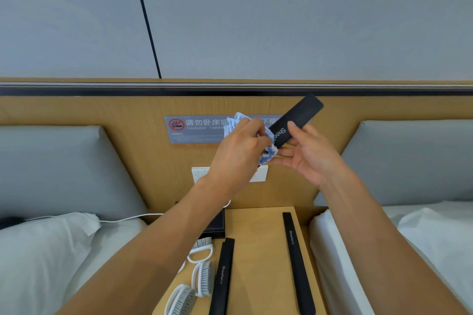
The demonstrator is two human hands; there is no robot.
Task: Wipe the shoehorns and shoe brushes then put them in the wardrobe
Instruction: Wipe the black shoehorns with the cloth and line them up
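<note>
Right hand (311, 155), thumb and fingers pinching a black shoehorn (294, 120) raised above the nightstand (258, 258), while the left hand (238, 153), fingers curled around a blue-and-white cloth (267, 147), presses it against the shoehorn's lower end.

Held shoehorn (294, 123): above the nightstand (258, 250), between both hands, tilted.
Cloth (266, 148): around its lower end.
Right shoehorn (298, 263): along the nightstand's right edge.
Left shoehorn (222, 276): left of centre.
Brushes (202, 273): near the left edge, just beside the left shoehorn.
Box (217, 225): back left corner.
</note>
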